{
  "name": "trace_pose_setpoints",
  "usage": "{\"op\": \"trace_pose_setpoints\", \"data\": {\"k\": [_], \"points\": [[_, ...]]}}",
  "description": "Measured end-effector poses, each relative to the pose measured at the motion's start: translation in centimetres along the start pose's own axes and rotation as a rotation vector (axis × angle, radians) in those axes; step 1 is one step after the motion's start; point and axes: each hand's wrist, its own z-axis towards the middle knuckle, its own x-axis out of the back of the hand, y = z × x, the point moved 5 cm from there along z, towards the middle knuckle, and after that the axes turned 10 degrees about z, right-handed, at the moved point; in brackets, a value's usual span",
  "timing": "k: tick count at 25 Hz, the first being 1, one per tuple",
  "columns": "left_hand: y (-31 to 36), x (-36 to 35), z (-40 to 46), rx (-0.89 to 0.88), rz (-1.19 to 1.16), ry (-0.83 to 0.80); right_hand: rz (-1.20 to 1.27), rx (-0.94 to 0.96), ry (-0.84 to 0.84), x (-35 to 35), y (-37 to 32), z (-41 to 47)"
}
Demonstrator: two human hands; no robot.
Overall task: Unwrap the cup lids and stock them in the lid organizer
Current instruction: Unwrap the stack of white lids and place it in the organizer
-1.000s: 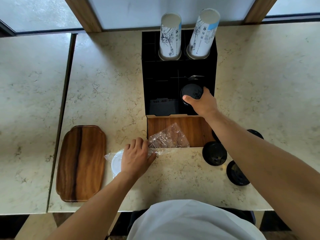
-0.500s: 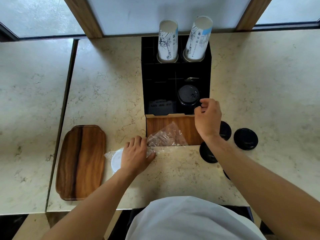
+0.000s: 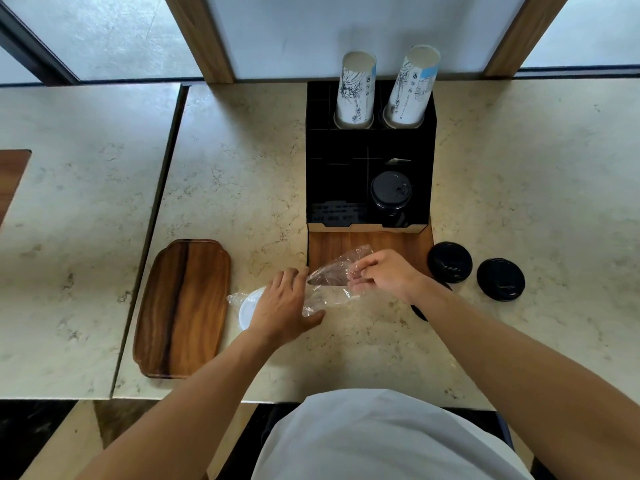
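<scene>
A black lid organizer (image 3: 318,188) stands at the back of the counter, with a stack of black lids (image 3: 390,192) in its front right slot. A clear plastic wrap (image 3: 332,271) lies in front of it, and white lids (image 3: 247,308) show inside its left end. My left hand (image 3: 284,306) presses down on the wrapped white lids. My right hand (image 3: 384,275) pinches the wrap's open end. Two loose black lids (image 3: 449,262) (image 3: 500,279) lie on the counter to the right, and a third black lid (image 3: 418,311) peeks out under my right forearm.
Two stacks of printed paper cups (image 3: 356,88) (image 3: 412,86) stand upside down in the organizer's rear slots. A wooden tray (image 3: 183,306) lies to the left. A wooden board (image 3: 391,242) sits under the organizer's front. A counter seam (image 3: 152,233) runs left of the tray.
My right hand left the black lids in the organizer slot and came back down to the plastic wrap, pinching its end. My left hand stayed on the wrapped white lids.
</scene>
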Motion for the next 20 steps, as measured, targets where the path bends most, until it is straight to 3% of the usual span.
{"op": "trace_pose_setpoints", "data": {"k": [4, 9, 14, 20], "points": [[-1.2, 0.5, -1.8, 0.035, 0.027, 0.009, 0.223, -0.11, -0.222, -1.0, 0.2, 1.2], [-4.1, -1.1, -5.2, 0.158, 0.107, -0.102, 0.192, -0.244, -0.499, -2.2, 1.1, 3.2], [-4.9, -2.5, -6.7, 0.197, 0.078, -0.099, 0.201, -0.371, -0.686, -4.0, 1.3, 3.1], [-5.2, -2.5, -5.9, 0.178, -0.003, -0.067, 0.164, -0.266, -0.871, -7.0, 0.8, 3.5]]}}
